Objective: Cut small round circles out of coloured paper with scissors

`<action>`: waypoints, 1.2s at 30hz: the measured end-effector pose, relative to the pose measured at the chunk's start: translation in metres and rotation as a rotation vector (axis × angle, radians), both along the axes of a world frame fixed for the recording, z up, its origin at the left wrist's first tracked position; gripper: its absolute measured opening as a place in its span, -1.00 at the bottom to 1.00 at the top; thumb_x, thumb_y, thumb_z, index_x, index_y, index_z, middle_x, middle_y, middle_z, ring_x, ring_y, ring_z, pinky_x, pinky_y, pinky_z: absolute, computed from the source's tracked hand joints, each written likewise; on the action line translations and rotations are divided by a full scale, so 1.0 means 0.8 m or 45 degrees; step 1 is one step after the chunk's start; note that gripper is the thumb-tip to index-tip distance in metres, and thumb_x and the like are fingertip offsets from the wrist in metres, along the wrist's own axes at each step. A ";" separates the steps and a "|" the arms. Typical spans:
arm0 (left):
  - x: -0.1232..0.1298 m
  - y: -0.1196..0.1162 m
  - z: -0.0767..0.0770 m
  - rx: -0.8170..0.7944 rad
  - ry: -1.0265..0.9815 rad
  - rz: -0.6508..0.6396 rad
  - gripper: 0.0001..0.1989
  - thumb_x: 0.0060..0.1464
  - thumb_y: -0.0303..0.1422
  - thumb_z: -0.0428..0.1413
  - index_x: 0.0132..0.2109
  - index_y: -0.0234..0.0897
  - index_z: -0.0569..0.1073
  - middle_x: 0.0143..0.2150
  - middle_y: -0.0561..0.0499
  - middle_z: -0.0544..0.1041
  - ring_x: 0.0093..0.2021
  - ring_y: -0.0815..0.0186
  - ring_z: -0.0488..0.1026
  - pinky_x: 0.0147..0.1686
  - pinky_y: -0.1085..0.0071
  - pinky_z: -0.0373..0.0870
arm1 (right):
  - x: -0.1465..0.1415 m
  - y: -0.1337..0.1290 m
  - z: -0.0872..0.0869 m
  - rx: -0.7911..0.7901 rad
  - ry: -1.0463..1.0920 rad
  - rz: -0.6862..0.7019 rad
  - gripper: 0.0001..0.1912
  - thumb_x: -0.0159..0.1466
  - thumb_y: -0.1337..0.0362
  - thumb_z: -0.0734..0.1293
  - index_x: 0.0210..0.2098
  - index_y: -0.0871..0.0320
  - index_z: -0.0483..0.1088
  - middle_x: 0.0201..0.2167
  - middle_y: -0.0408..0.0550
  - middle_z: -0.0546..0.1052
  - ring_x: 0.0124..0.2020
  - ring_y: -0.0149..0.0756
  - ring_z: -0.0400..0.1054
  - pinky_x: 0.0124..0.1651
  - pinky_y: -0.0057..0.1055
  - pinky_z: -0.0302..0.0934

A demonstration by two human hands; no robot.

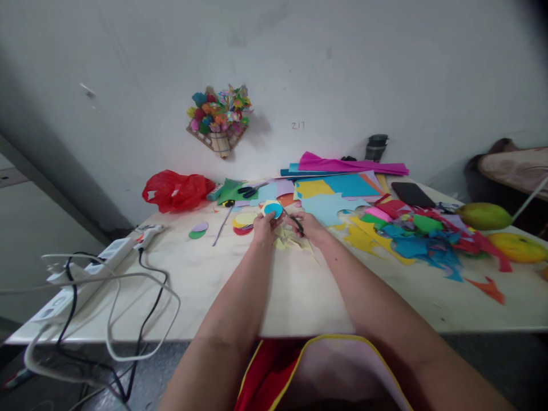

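At the middle of the table my left hand (264, 228) is closed on a blue paper circle (273, 211), with pale yellow paper showing behind it. My right hand (309, 224) grips a pair of scissors (295, 224) by dark handles, the blades pointing toward the paper's right edge. Beneath both hands lie pale yellow paper scraps (291, 238). Left of my left hand rest stacked yellow and red paper circles (244, 221). Farther left, a purple and a green circle (198, 233) overlap.
Coloured scraps (428, 242) and two mango-like fruits (483, 216) cover the right side. Paper sheets (334, 191), another pair of scissors (252, 189) and a red plastic bag (175, 190) lie along the back. A power strip (85, 277) with loose cables sits at left.
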State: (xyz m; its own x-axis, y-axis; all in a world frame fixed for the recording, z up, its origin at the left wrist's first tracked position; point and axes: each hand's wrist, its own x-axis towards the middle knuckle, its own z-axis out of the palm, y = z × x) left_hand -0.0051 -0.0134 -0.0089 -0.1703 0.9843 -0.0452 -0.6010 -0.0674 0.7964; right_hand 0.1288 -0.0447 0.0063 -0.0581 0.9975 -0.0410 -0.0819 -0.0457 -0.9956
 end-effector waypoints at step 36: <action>-0.002 0.005 -0.005 0.043 -0.015 0.004 -0.80 -0.14 -0.55 0.33 -0.36 -0.35 0.47 -0.48 -0.01 0.55 -0.44 0.27 0.58 -0.23 0.30 0.58 | 0.001 -0.003 0.000 -0.034 0.027 0.083 -0.71 0.20 0.14 0.52 -0.38 0.19 0.40 -0.74 -0.24 0.33 -0.76 -0.54 0.12 -0.72 -0.62 0.01</action>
